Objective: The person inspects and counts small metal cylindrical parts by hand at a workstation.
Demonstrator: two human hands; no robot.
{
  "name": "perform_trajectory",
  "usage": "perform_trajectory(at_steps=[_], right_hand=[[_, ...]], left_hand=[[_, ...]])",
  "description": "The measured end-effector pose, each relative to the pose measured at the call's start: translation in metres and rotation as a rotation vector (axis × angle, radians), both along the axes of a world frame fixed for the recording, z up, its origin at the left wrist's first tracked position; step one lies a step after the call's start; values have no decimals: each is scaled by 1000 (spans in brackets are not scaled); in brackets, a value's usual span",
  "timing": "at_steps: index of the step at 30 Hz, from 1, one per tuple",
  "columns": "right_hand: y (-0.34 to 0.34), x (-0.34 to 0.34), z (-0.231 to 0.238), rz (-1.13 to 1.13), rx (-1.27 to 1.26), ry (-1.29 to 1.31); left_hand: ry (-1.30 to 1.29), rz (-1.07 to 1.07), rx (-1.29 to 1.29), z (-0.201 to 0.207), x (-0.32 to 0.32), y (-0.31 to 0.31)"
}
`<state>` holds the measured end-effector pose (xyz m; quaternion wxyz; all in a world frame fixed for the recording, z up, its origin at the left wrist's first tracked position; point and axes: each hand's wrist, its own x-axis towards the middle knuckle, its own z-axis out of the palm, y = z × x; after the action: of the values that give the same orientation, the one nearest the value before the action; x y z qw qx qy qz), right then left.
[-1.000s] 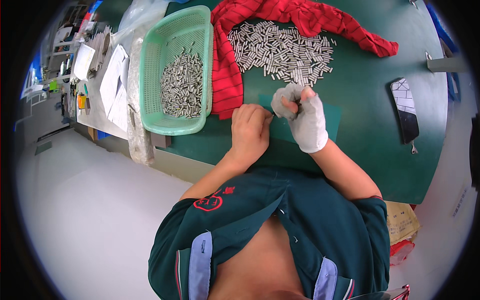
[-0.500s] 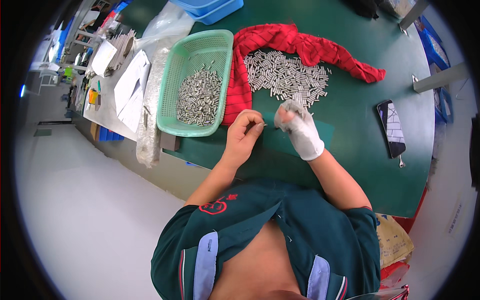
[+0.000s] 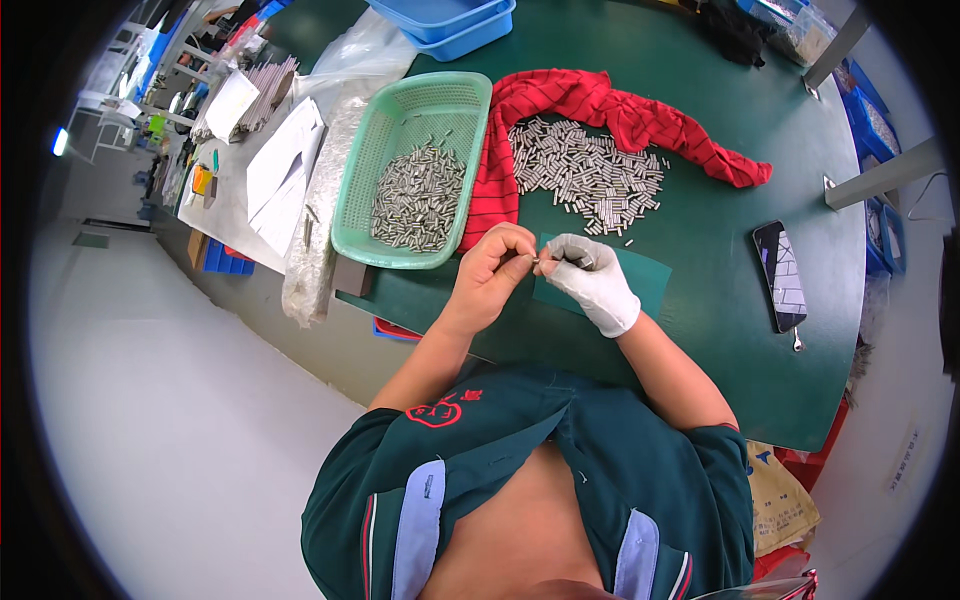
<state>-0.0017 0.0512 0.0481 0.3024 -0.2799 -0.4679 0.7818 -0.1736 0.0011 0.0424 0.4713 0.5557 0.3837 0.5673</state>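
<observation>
- Red cloth [image 3: 495, 185] curves round the loose pins [image 3: 592, 175], probably to stop them rolling.
- Basket [image 3: 400, 262], left of the cloth, walls in more pins [image 3: 418, 200].
- By the cloth's near end, left hand [image 3: 488, 278] pinches a small pin [image 3: 535, 259] between thumb and finger, likely for control; gloved right hand [image 3: 598, 288] meets it with curled fingertips, their grip unclear.

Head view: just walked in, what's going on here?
A bare left hand pinches what looks like a small metal pin; the gloved right hand meets it fingertip to fingertip, its exact grip too small to tell. Beyond the hands, a pile of pins lies on the green table, partly bordered by a red cloth. More pins sit in the light-green basket.
</observation>
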Motion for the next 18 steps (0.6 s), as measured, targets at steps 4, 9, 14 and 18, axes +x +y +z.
perform_trajectory(at_steps=[4, 9, 14, 18], right_hand=[[-1, -1, -4, -13, 7, 16], [-1, -1, -4, 5, 4, 17], [3, 1, -2, -103, 51, 64], [16, 9, -12, -346, -6, 205]], left_hand=[[40, 18, -4, 0, 0, -2], [58, 30, -7, 1, -1, -3], [342, 251, 114, 23, -11, -6], [755, 740, 219, 51, -54, -3]])
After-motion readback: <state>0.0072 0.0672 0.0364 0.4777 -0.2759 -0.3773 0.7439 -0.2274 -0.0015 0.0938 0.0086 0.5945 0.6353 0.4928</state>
